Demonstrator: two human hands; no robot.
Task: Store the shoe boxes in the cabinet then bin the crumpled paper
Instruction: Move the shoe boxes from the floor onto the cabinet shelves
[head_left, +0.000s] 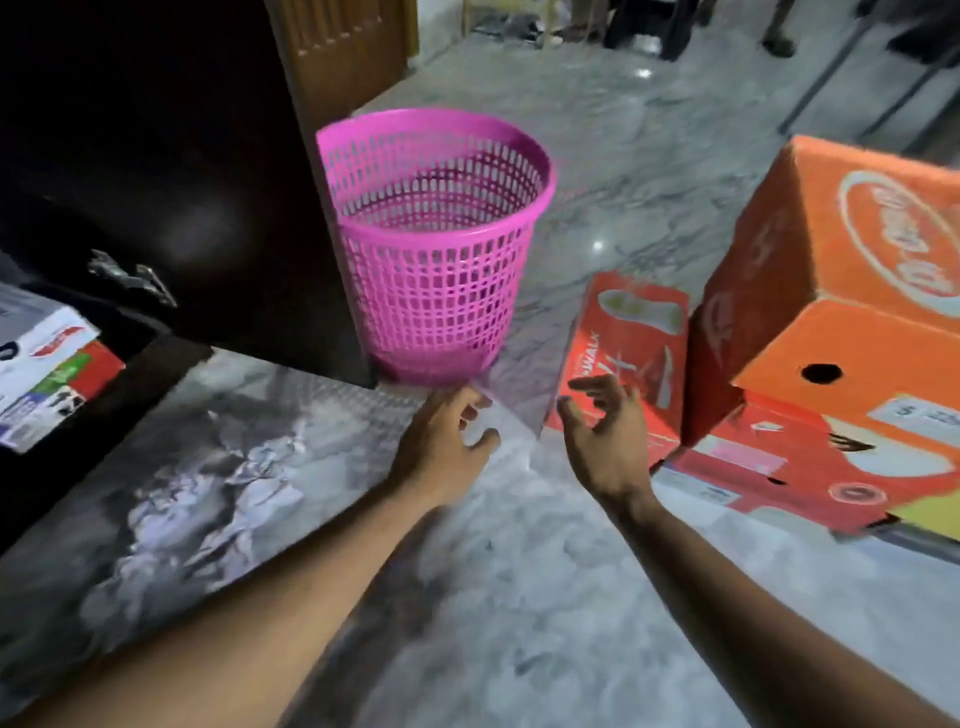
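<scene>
1. Boxes: orange box (841, 260) sits tilted on top of a red box (810, 467), w/ a smaller red box (623, 358) lying flat just beside them on the marble floor (519, 597). One more box (41, 374) shows at far left, prob. already in the dark cabinet (156, 182), but blur makes that unsure.
2. Handling: thin cardboard, stiff but crushable, likely light. Best held by both short ends or under the base; lids may slip off.
3. Paper (218, 499): white crumpled sheets in a pile on the floor at left, near the cabinet. Soft, v. light, scoops up in a loose fist.
4. Bin (436, 244): pink plastic mesh, round, tapered, upright just beside the cabinet side.
5. Left hand (447, 436): fingers curled, nothing clearly gripped; low, near the bin base.
6. Right hand (608, 431): fingers spread, loose, holding nothing, just in front of the smaller red box.
</scene>
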